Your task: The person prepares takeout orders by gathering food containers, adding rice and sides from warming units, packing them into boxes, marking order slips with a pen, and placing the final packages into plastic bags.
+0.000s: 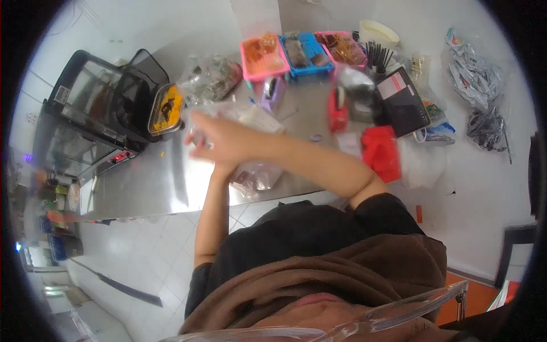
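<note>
My right hand [222, 139] reaches across to the left over the steel counter, blurred by motion. Beneath it, my left hand [225, 168] is mostly covered; its wrist and forearm show. Blurred fingertips stick out to the left, and I cannot tell whose grip they belong to or whether anything is held. Around and under both hands lie clear plastic bags [258, 177] and a whitish packet [263, 119]. Just beyond is a purple tape dispenser [272, 94]. Left of the hands sits a clear-walled tray of yellow food [167, 112] with dark tongs in it.
A black glass-sided display warmer [96, 111] stands at left on the steel counter [141, 179]. Pink and blue baskets [314, 70] of packets line the back. To the right are a red tape dispenser [338, 111], a tablet [404, 102] and red bags [380, 154]. Plastic bags [476, 77] hang on the wall.
</note>
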Demonstrator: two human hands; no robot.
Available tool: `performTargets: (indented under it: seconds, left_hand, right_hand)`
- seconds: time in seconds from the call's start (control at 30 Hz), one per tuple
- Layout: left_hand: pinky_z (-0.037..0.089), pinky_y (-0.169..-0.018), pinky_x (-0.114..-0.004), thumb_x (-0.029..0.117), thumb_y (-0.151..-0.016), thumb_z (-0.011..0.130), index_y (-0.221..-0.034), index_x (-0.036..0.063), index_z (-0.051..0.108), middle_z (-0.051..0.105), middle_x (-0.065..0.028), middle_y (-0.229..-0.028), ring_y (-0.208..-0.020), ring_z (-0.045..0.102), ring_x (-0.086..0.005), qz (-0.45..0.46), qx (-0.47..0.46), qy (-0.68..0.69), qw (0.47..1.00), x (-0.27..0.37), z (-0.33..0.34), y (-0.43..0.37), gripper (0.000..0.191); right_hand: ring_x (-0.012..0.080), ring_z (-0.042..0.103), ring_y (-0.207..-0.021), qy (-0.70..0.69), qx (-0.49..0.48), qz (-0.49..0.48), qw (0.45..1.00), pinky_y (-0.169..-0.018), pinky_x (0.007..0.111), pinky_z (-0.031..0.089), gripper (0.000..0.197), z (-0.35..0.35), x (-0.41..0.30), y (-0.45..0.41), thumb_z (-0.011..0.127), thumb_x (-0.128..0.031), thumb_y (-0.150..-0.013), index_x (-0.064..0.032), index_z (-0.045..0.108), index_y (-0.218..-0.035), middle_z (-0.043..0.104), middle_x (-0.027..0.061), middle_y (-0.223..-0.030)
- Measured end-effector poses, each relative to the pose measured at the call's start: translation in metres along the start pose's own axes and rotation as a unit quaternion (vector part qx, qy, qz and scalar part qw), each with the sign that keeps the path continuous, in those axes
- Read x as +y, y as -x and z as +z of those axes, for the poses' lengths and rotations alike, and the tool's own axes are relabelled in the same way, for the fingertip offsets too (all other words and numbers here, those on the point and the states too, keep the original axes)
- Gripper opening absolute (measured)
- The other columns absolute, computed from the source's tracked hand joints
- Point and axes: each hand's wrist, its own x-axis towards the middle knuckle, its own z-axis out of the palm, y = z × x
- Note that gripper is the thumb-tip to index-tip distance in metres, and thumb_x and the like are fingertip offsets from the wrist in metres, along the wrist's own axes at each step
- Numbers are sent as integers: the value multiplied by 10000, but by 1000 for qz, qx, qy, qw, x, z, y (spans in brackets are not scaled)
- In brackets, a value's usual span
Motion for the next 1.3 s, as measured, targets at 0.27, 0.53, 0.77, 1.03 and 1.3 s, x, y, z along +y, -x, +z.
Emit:
performTargets:
  seconds: [0.27, 0.53, 0.77, 1.03, 1.3]
  left_hand:
    - [407, -878, -287, 114, -840, 612, -1153, 1, 473, 541, -97, -1122, -1062, 505, -166, -25, 130, 7, 991, 23, -13, -11, 361]
    - [419, -769, -312, 41, -799, 593, -1020, 9, 511, 555, -67, -979, -887, 524, -160, -54, 16, 53, 997, 85, -15, -40, 238]
    - [294, -989, -417, 315, -582, 806, -1175, 0, 434, 481, -153, -1176, -1133, 431, -296, 143, -34, -340, 929, 124, -44, -61, 768]
    - [236, -1070, -352, 377, -792, 630, -1364, 22, 286, 399, -114, -1339, -1276, 350, -250, 67, 73, -289, 952, 18, 53, -15, 756]
    - [354, -695, -373, 354, -957, 347, -695, 9, 479, 507, -135, -729, -771, 451, -237, -40, -59, -328, 942, 5, 27, -29, 453]
  right_hand:
    - [310, 460, -948, 199, 238, -226, 923, -858, 396, 388, 650, 14, 51, 29, 712, -265, -725, -36, 409, -1252, 468, 140, -999]
    - [341, 556, -887, 20, 169, -60, 984, -744, 410, 445, 848, 14, 65, 24, 823, -431, -551, -10, 440, -1179, 540, 185, -1015]
    - [302, 589, -644, -84, 235, -40, 968, -592, 376, 448, 207, 8, 66, 7, 652, -174, -772, -1, 589, -864, 597, 159, -696]
    - [338, 581, -709, 108, 210, -6, 972, -718, 465, 402, 236, 69, 19, -10, 570, -259, -812, -27, 597, -779, 603, 150, -726]
    - [375, 455, -1069, 42, 189, -152, 969, -944, 424, 344, 348, 70, 68, 96, 610, -172, -803, 24, 538, -1081, 488, 226, -1127]
